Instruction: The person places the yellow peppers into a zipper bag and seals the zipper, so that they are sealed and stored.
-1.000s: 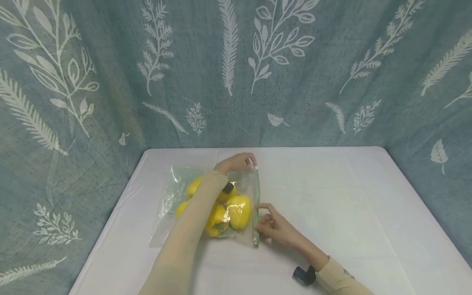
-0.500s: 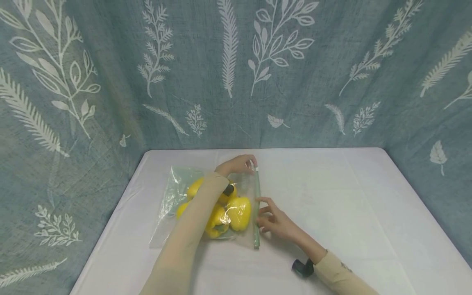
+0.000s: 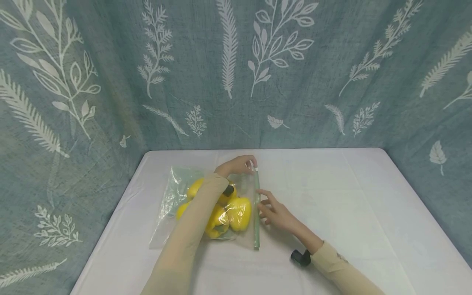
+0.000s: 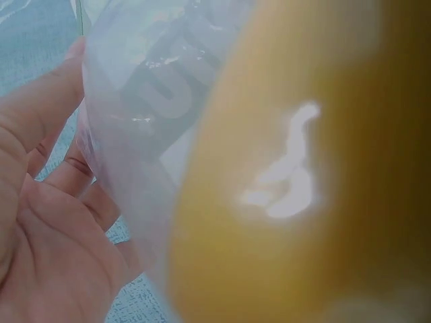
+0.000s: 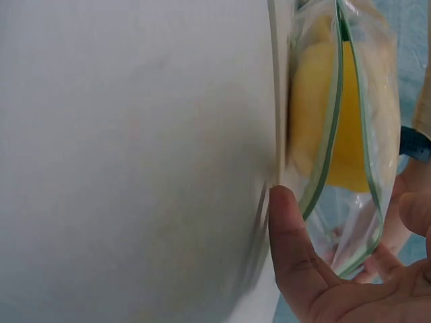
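Observation:
A clear zip bag (image 3: 169, 200) lies flat on the table with several yellow bell peppers (image 3: 239, 215) inside. Its green-striped mouth (image 3: 257, 233) faces right; in the right wrist view the two green strips (image 5: 330, 145) stand apart, with a gap between them. At the far end of the mouth, my left hand (image 3: 239, 164) pinches the bag's corner; that forearm covers part of the peppers. My right hand (image 3: 275, 212) is at the middle of the mouth, fingertips right at the green edge. Its thumb (image 5: 289, 222) is nearly straight in the right wrist view.
A white cloth covers the table (image 3: 332, 196). Blue-green curtains (image 3: 206, 73) with white leaf prints hang behind it and at both sides. A small black device (image 3: 300, 258) is worn at the right wrist, another (image 3: 228, 190) at the left.
My right hand has slid along the bag's mouth, away from me, and its fingers have loosened. The left hand keeps its place at the far corner.

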{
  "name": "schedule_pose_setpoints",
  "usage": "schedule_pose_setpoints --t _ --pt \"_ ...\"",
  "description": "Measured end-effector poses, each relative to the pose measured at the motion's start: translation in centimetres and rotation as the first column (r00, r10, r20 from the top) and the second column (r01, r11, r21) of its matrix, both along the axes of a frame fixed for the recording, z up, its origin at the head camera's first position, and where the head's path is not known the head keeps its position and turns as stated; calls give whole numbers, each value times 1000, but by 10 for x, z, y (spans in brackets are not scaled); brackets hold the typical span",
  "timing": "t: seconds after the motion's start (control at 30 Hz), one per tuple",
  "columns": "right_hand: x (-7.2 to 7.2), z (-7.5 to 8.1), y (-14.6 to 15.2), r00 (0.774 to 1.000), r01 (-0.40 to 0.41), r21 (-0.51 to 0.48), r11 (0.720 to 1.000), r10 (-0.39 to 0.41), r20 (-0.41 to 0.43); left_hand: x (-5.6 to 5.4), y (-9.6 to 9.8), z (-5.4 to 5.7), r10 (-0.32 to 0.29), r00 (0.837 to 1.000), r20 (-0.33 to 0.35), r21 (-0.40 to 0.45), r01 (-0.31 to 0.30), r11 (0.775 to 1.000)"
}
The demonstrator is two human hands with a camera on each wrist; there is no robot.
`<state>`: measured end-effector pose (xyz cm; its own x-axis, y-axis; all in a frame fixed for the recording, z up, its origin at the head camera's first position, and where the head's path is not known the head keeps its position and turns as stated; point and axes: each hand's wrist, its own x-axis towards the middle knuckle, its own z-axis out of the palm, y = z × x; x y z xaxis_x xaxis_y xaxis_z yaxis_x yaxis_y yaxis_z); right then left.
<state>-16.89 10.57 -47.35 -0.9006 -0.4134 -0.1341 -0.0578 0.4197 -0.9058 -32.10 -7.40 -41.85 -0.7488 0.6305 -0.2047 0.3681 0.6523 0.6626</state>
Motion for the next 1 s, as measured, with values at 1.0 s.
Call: schedule_pose_setpoints --t 1.0 --pt "-48 -8 -4 994 81 -61 995 -85 -70 -11 -8 -13 -57 998 5 115 56 992"
